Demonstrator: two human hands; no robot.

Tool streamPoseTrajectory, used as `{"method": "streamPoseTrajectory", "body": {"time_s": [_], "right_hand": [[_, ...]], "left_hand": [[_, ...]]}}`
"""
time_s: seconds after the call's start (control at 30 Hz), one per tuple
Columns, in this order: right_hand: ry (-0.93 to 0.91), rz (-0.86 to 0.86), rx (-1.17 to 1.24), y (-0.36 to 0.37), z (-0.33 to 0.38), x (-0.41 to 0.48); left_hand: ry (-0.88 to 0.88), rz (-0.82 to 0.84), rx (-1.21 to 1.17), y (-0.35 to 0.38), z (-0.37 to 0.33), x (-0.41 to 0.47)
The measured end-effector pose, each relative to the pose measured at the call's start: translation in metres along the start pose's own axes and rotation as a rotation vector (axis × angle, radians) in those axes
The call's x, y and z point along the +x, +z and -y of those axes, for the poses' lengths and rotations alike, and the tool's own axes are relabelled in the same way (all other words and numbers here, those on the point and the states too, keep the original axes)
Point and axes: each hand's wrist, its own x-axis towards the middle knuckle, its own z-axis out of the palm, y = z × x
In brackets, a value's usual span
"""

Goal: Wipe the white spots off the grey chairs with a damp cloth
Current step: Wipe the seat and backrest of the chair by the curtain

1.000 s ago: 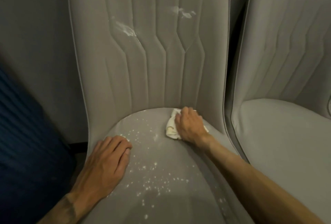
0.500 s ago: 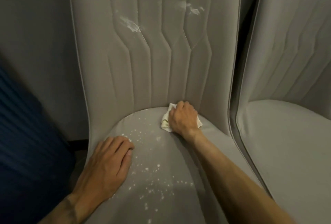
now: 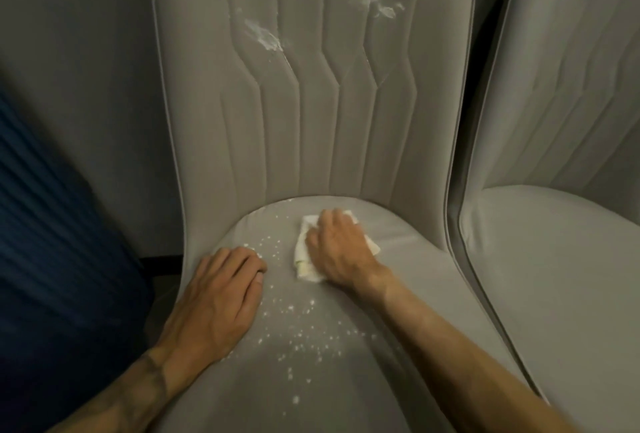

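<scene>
Cloth (image 3: 304,256) lies folded near the back of the seat (image 3: 415,277), pinned under the right hand (image 3: 337,252), whose fingers (image 3: 323,225) curl over its far edge, likely to keep it from slipping while rubbing. The left hand (image 3: 214,301) rests flat on the seat's left edge, fingers straight and holding nothing, apparently bracing. White spots (image 3: 304,332) scatter between and in front of the hands; two smears (image 3: 265,36) mark the backrest (image 3: 311,138).

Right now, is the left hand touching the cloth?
Apart. The head view shows a strip of grey seat with white spots between the left hand and the cloth, which the right hand holds.
</scene>
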Motion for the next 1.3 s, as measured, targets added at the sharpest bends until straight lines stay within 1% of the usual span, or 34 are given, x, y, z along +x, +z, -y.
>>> {"method": "streamPoseTrajectory", "body": {"time_s": [0.03,0.1,0.17,0.23,0.27,0.3,0.33,0.4,0.43,0.5,0.57,0.6,0.63,0.67,0.7,0.8,0.83,0.9,0.97,1.0,1.03,1.07,1.1,1.13,1.2,1.23,1.3], "right_hand": [[-0.054,-0.007,0.032,0.004,0.009,-0.009],[-0.087,-0.017,0.053,-0.004,-0.001,-0.019],[0.019,0.007,-0.003,-0.018,-0.035,-0.021],[0.200,-0.036,-0.011,-0.032,-0.068,-0.022],[0.244,-0.071,-0.031,-0.035,-0.071,-0.024],[0.185,-0.113,-0.052,-0.032,-0.061,-0.027],[0.092,-0.107,-0.041,-0.023,-0.043,-0.032],[-0.078,-0.037,-0.024,-0.006,-0.009,-0.045],[-0.131,-0.021,0.007,-0.004,-0.005,-0.051],[-0.125,-0.009,0.081,-0.013,-0.022,-0.055],[-0.027,0.009,0.049,-0.028,-0.058,-0.056],[0.053,-0.023,0.027,-0.034,-0.073,-0.057],[0.113,-0.048,-0.022,-0.036,-0.081,-0.058],[0.134,-0.060,-0.091,-0.036,-0.079,-0.059],[0.092,-0.075,-0.121,-0.033,-0.066,-0.062],[-0.151,-0.095,-0.026,-0.015,-0.024,-0.080],[-0.189,-0.075,0.017,-0.015,-0.021,-0.085],[-0.147,-0.025,0.049,-0.024,-0.037,-0.084],[0.025,-0.002,0.009,-0.038,-0.067,-0.079],[0.111,-0.025,0.016,-0.044,-0.079,-0.079],[0.169,-0.039,-0.021,-0.046,-0.085,-0.081],[0.172,-0.048,-0.107,-0.045,-0.084,-0.082],[0.133,-0.035,-0.149,-0.041,-0.072,-0.086],[0.046,-0.030,-0.141,-0.033,-0.054,-0.092],[-0.097,-0.015,-0.051,-0.019,-0.016,-0.107],[-0.138,-0.028,-0.004,-0.017,-0.007,-0.114],[-0.167,-0.049,0.025,-0.025,-0.018,-0.117]], "left_hand": [[0.007,0.000,0.007,-0.001,0.000,0.001],[0.012,0.004,0.014,-0.001,0.000,0.000],[0.016,0.001,0.012,0.000,0.001,0.000],[0.009,-0.001,0.006,0.002,0.003,0.000],[0.005,0.004,0.003,0.002,0.004,0.000],[0.004,0.009,-0.001,0.003,0.004,0.000],[0.004,0.006,-0.003,0.004,0.004,0.000],[0.005,0.000,0.000,0.002,0.004,0.000],[0.008,0.001,0.002,0.002,0.003,0.000],[0.009,0.007,0.007,0.003,0.004,0.000],[0.008,0.009,0.002,0.004,0.005,0.000],[0.008,0.003,0.000,0.005,0.005,0.000],[0.010,-0.003,0.003,0.005,0.006,0.000],[0.011,-0.006,0.007,0.005,0.006,0.000],[0.012,-0.010,0.010,0.004,0.006,0.000],[0.015,-0.006,0.011,0.002,0.004,-0.001],[0.016,-0.005,0.011,0.001,0.003,-0.001],[0.025,-0.007,0.014,0.000,0.002,-0.002],[0.031,-0.011,0.021,-0.001,0.002,-0.002],[0.032,-0.014,0.022,-0.001,0.002,-0.002],[0.031,-0.016,0.025,-0.001,0.002,-0.002],[0.030,-0.015,0.026,-0.002,0.002,-0.001],[0.030,-0.011,0.026,-0.002,0.001,-0.001],[0.028,-0.010,0.026,-0.002,0.001,-0.001],[0.022,-0.008,0.028,-0.002,0.000,-0.001],[0.023,-0.007,0.029,-0.002,-0.001,0.000],[0.028,-0.007,0.032,-0.002,-0.002,-0.001]]}}
